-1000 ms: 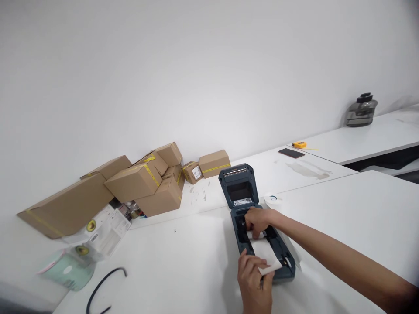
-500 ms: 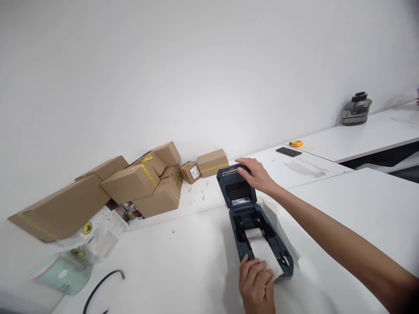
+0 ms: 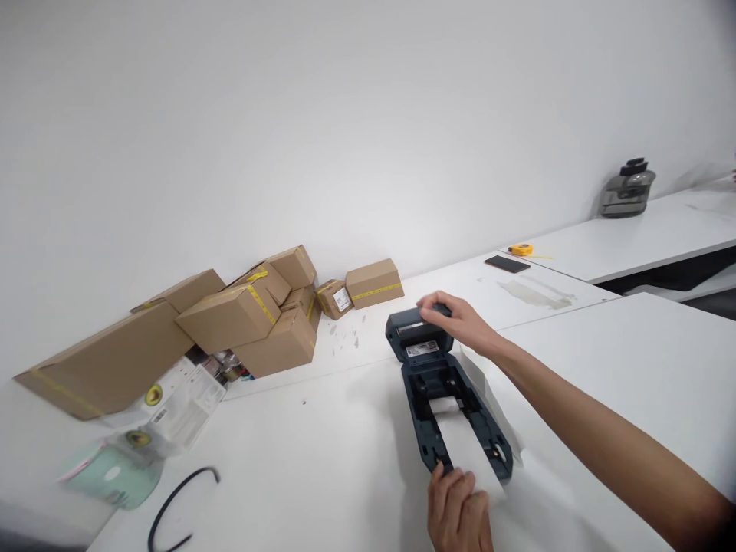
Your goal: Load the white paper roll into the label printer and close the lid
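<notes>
A dark blue label printer (image 3: 415, 414) lies on the white table with its lid (image 3: 409, 320) raised and tilted toward the body. My right hand (image 3: 451, 314) grips the lid's upper edge, thumb on the inner side. From inside the printer a white paper strip (image 3: 464, 438) runs over the front edge. My left hand (image 3: 457, 510) is closed at the front edge around the strip's free end, with its fingertips partly hidden. Beside the printer's right side lies a loose white sheet (image 3: 488, 391).
Cardboard boxes (image 3: 227, 322) are piled at the left by the wall. Nearer are plastic packages (image 3: 189, 406), a mint-green pouch (image 3: 115, 475) and a curved black cable (image 3: 166, 510). Toward the right back lie a phone (image 3: 507, 264), a yellow tape measure (image 3: 520, 250) and a dark jug (image 3: 626, 192).
My right hand has swung the lid partway down toward the printer body. My left hand has shifted slightly down and right with the paper strip, which lies straighter over the front edge.
</notes>
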### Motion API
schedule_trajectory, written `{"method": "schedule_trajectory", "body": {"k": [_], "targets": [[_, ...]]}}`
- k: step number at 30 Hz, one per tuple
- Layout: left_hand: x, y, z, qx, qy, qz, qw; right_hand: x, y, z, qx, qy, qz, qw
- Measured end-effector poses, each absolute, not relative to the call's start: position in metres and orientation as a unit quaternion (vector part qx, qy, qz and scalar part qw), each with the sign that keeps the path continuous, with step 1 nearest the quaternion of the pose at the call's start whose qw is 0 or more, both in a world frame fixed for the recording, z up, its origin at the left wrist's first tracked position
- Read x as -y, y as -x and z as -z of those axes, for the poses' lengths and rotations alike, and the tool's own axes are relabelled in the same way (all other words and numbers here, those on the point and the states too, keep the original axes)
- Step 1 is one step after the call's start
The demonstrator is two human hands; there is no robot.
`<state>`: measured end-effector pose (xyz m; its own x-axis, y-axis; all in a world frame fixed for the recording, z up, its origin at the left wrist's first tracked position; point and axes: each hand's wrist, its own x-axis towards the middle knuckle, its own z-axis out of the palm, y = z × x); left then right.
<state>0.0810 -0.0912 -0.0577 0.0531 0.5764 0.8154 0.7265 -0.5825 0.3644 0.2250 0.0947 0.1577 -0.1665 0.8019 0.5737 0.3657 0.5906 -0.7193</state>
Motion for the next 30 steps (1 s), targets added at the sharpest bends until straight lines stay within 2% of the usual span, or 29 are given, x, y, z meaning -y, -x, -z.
{"method": "schedule_trajectory", "body": {"k": [1,3,9,14,21,25,30], "targets": [[0.092,-0.083,0.057,0.453,0.720,0.520,0.076,-0.081,-0.230,-0.150,0.726,0.383,-0.283,0.496],[0.094,-0.086,0.054,0.456,0.711,0.525,0.100,-0.053,-0.239,-0.128,0.724,0.367,-0.334,0.479],[0.096,-0.095,0.048,0.466,0.662,0.557,0.188,0.013,-0.241,-0.049,0.729,0.380,-0.262,0.505],[0.099,-0.095,0.057,0.497,0.635,0.549,0.220,0.038,-0.232,-0.003,0.632,0.475,-0.303,0.532],[0.093,-0.090,0.067,0.484,0.635,0.564,0.213,0.045,-0.223,0.021,0.452,0.546,-0.465,0.531],[0.082,-0.084,0.067,0.473,0.651,0.573,0.158,0.044,-0.222,0.023,0.423,0.563,-0.486,0.518],[0.072,-0.077,0.066,0.465,0.674,0.555,0.148,0.044,-0.220,0.023,0.413,0.569,-0.488,0.518]]}}
